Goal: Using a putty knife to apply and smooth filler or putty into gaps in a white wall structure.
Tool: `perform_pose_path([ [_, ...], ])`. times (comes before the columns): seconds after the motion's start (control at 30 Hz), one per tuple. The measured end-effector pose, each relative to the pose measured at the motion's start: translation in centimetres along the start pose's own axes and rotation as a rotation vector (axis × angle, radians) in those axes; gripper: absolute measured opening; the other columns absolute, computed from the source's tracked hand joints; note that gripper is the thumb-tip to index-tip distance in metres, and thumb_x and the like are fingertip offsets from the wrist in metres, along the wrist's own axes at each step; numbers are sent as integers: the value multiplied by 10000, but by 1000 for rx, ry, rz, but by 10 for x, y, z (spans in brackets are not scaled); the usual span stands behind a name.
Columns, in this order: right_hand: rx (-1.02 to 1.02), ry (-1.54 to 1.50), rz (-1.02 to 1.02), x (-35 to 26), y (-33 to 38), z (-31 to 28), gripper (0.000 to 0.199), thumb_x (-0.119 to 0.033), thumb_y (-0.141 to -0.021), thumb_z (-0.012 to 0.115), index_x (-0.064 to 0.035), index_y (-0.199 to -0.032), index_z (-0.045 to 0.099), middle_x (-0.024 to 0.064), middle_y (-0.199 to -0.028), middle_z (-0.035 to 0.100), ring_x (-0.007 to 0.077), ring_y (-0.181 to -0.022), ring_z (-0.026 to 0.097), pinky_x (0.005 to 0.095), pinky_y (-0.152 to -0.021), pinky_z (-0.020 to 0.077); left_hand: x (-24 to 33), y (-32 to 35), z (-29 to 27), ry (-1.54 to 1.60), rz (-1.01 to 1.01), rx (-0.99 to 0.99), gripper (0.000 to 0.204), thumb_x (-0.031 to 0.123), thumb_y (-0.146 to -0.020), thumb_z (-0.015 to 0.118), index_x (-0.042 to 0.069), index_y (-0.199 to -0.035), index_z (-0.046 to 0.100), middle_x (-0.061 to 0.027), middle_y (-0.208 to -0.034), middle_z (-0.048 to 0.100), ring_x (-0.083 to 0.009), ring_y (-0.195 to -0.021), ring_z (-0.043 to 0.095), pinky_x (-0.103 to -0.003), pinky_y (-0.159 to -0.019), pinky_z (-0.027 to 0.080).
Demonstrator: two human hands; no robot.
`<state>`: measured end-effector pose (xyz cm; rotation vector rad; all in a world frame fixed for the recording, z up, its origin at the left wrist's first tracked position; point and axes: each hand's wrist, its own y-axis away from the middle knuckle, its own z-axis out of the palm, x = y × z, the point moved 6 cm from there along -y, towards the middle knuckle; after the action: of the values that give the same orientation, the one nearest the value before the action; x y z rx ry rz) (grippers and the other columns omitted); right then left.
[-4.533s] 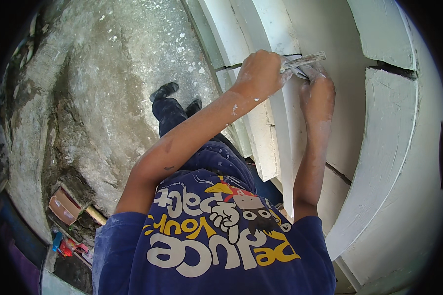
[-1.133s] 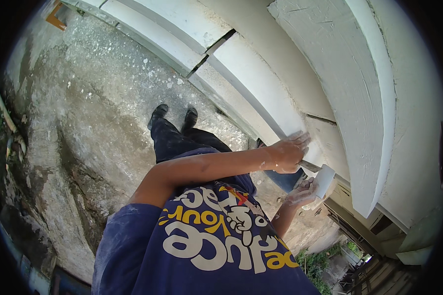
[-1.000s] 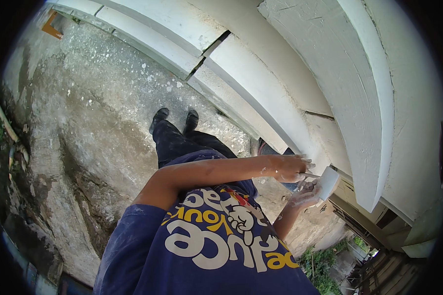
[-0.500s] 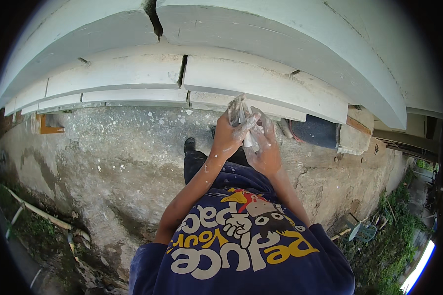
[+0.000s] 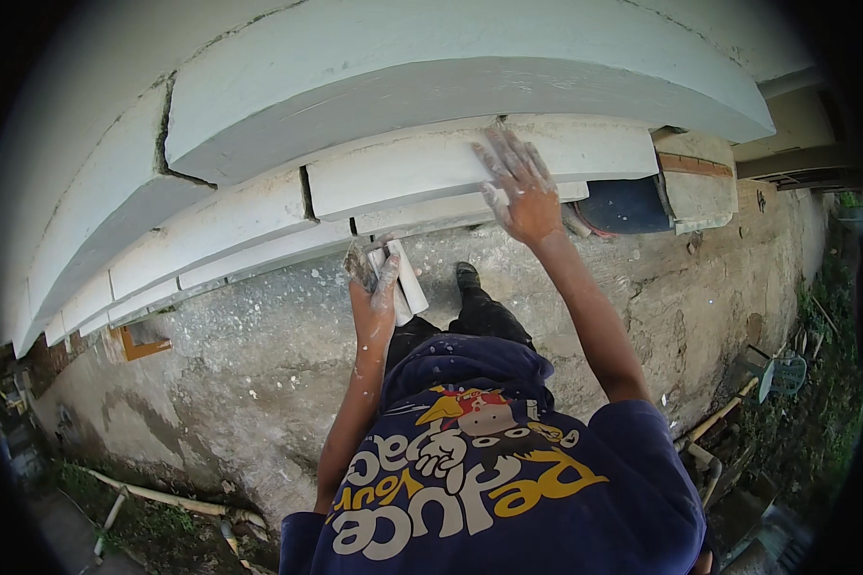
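My left hand (image 5: pixel 375 290), smeared with white filler, is closed around two flat scraper blades (image 5: pixel 400 279) coated in white. It hovers just below a joint in the white stepped moulding (image 5: pixel 259 230). My right hand (image 5: pixel 518 187) lies flat on a white moulding block (image 5: pixel 403 172) with its fingers spread and nothing in it. A dark crack (image 5: pixel 168 125) runs through the upper band at the left. My black shoes (image 5: pixel 467 276) stand on the concrete far below.
Rough grey concrete ground (image 5: pixel 259 374) spreads below. A dark blue object (image 5: pixel 623 203) sits under the moulding's right end beside a plastered block (image 5: pixel 700 187). An orange frame (image 5: pixel 139 343) is at the left; pipes (image 5: pixel 163 496) and weeds line the lower edges.
Half a second ago both hands were together on the blades. My right hand has since let go and moved up to the moulding. The view has swung round along the wall.
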<state>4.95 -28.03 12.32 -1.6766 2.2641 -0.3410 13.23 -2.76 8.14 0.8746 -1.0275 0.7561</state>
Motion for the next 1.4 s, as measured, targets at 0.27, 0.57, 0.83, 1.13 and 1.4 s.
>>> perform_pose_path([
  [0.27, 442, 593, 1015, 329, 185, -112, 591, -450, -1074, 374, -34, -1459, 540, 181, -1586, 420, 437, -1480, 326, 531, -1218, 245, -8, -11, 25, -46, -70, 164, 409, 209, -978, 699, -27, -1289, 578, -140, -1048, 685, -222, -821, 719, -329, -690, 602],
  [0.57, -79, -326, 48, -30, 4, 1, 666, -410, -1031, 483, -45, -1574, 355, 207, -1680, 173, 370, -1562, 152, 501, -1278, 131, 13, -25, 79, -67, 221, 204, 448, 168, -987, 687, -35, -1346, 510, -140, -1225, 625, -210, -1037, 666, -355, -839, 584],
  [0.83, 272, -454, 123, 21, 24, -31, 541, -159, -949, 602, -98, -1482, 531, 172, -1583, 419, 366, -1497, 345, 552, -1217, 278, 37, 7, 3, -60, 191, 443, 490, 165, -992, 675, -29, -1378, 444, -166, -1234, 609, -241, -999, 670, -382, -827, 611],
  [1.13, -656, -716, -445, -156, 47, 48, 523, -378, -1011, 535, -77, -1439, 548, 154, -1545, 468, 322, -1482, 373, 426, -1258, 249, 68, -1, 3, 72, 243, 423, 410, 169, -977, 687, -18, -1306, 527, -163, -1094, 666, -266, -856, 701, -388, -714, 615],
  [1.4, 94, -858, 134, -97, 39, 28, 649, -243, -822, 778, -94, -1420, 576, 163, -1438, 554, 338, -1370, 509, 467, -1175, 386, 117, -17, -53, -267, 227, 190, 390, 218, -982, 695, -29, -1274, 622, -111, -1153, 685, -165, -914, 664, -309, -819, 535],
])
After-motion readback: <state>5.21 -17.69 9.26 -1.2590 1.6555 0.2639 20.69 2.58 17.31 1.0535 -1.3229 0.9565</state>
